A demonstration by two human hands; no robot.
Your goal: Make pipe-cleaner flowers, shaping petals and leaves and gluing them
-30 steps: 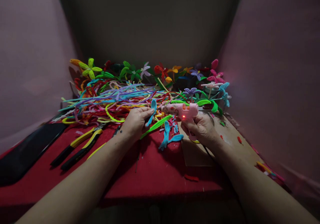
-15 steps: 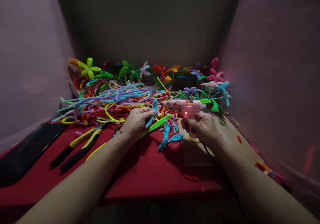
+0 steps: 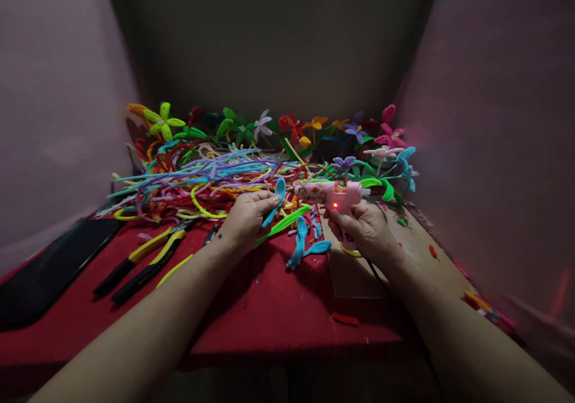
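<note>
Between the thumb and fingers of my left hand (image 3: pixel 251 214) is a blue pipe-cleaner petal (image 3: pixel 279 193), held upright with its stem pointing down. My right hand (image 3: pixel 363 223) is wrapped round the handle of a pink glue gun (image 3: pixel 327 193) with a glowing red light. Its nozzle points left at the petal, very close to it; I cannot tell whether they touch. More blue pipe-cleaner petals (image 3: pixel 300 244) lie on the red cloth below the two hands. Close by is a bright green pipe-cleaner piece (image 3: pixel 287 223), partly behind my left hand.
A tangled heap of coloured pipe cleaners (image 3: pixel 215 175) spreads behind my hands. Finished pipe-cleaner flowers (image 3: pixel 260 124) stand along the back. Pliers (image 3: pixel 148 259) with yellow and black handles and a flat black object (image 3: pixel 58 271) lie left. A brown board (image 3: pixel 354 280) sits under my right hand.
The whole view has shifted very slightly. Both hands keep their hold, and the petal and glue gun stay in almost the same place relative to each other.
</note>
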